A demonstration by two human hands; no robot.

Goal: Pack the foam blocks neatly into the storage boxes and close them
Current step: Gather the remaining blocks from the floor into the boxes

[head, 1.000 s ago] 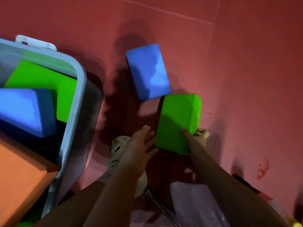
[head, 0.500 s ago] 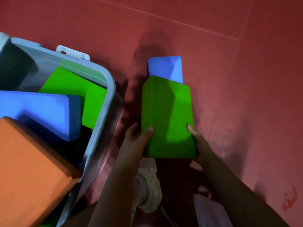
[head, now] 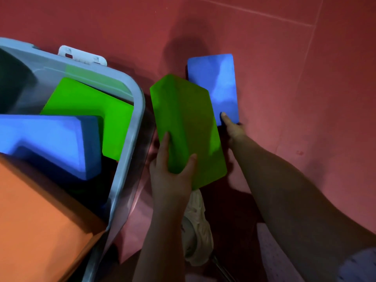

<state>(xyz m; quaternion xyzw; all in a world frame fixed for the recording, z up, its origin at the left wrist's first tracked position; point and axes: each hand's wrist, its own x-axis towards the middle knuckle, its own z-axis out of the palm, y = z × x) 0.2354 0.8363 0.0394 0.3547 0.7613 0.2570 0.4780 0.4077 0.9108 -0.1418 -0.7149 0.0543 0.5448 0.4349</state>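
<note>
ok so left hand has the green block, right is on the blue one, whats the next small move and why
Probably close the right hand on the blue block: only a finger shows on its near end, and it lies on the floor. The left hand grips the green block beside the open storage box.

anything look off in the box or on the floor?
Yes. Blocks in the storage box lie jumbled: the green block and blue block are skewed, and the orange block pokes above the rim. Not neat yet.
</note>
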